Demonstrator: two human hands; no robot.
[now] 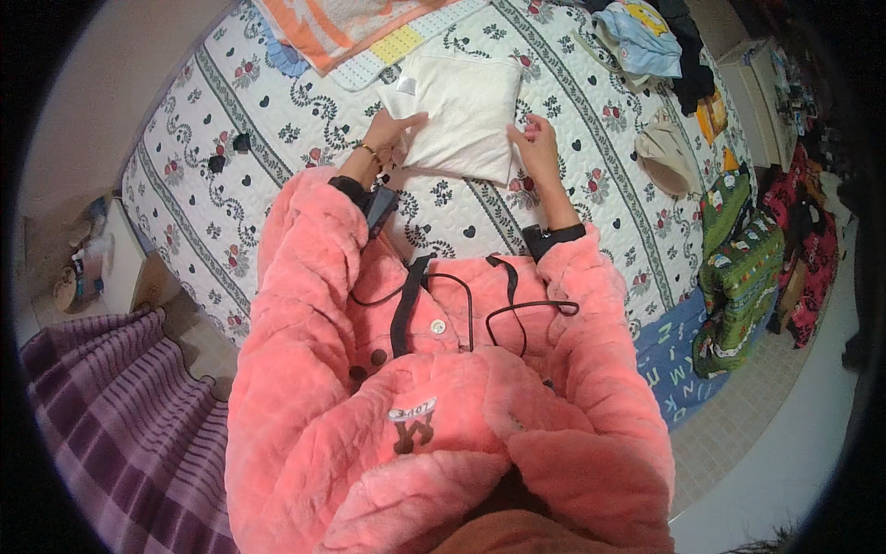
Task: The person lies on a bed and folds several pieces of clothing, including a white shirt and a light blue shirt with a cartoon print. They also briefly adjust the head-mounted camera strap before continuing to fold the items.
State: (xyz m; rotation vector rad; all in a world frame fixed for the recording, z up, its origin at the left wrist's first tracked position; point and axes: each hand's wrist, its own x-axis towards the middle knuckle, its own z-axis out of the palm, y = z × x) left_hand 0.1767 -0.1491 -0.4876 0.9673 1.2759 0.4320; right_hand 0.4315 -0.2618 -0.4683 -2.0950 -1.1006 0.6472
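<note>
A folded white cloth (462, 114) with a small tag at its upper left lies on the quilted bedspread (443, 232) in front of me. My left hand (391, 135), with a beaded bracelet at the wrist, grips the cloth's left edge. Its thumb rests on top, and the other fingers are partly hidden by the fabric. A loose flap of cloth sticks out just above that hand. At the right edge is my right hand (538, 144), its thumb touching or very close to the cloth. The fingers of that hand are bent and hold nothing that I can see.
An orange and white towel (346, 28) lies at the far side of the bed. Light blue clothing (640, 45) and a beige cloth item (663, 156) are on the right. Green patterned fabric (737, 270) drapes over the bed's right edge. Black cords (471, 311) hang before my chest.
</note>
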